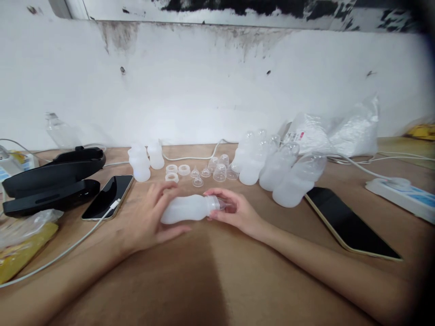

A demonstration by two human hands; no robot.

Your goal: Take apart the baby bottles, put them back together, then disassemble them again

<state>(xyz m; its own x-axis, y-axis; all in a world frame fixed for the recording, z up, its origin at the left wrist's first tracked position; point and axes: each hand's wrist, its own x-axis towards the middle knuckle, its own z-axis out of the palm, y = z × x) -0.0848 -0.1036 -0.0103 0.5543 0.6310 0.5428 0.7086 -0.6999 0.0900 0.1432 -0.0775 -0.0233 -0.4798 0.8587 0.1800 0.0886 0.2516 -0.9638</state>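
Note:
A frosted white bottle (188,208) lies sideways between my hands, its base to the left and its clear nipple end to the right. My left hand (154,217) is around the base end, fingers above and thumb below, spread apart. The fingers of my right hand (234,208) are closed on the ring and nipple end. Behind the bottle are several white rings (184,170), small clear nipples (198,181) and clear domed caps (220,173). Two frosted bottle bodies (140,165) stand at the back left. Several capped bottles (249,165) stand to the right.
A phone (108,197) with a white cable and black cases (54,174) lie at the left. Another phone (350,222) and a power strip (404,194) are at the right. A plastic bag (340,131) rests against the wall.

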